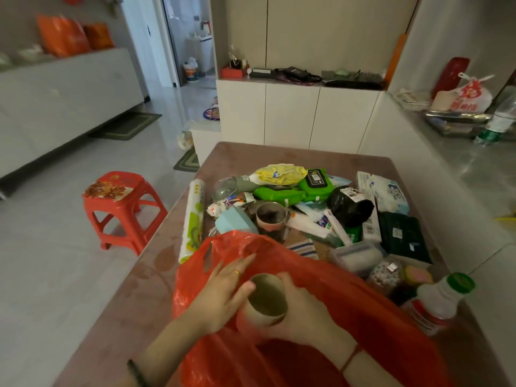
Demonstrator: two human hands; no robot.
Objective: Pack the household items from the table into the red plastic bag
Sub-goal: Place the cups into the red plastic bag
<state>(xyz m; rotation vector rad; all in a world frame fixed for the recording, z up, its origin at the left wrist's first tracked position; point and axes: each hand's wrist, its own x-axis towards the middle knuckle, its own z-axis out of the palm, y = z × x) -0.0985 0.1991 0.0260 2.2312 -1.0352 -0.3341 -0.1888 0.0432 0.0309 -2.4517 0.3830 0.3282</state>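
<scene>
Right hand (303, 312): fingers curled round a beige open-topped cylindrical cup (266, 298), over the thin red plastic bag (349, 300) at the near edge of the pinkish tabletop (134, 303). Left hand (223, 291): fingers straight, slightly spread, resting on the bag. Heap of household packets (279, 194) mid-tabletop.

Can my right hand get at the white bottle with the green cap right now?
Probably not yet: the right hand grips a cup over the red bag. The white bottle stands uncovered to its right, so with the cup released the way looks free.
</scene>
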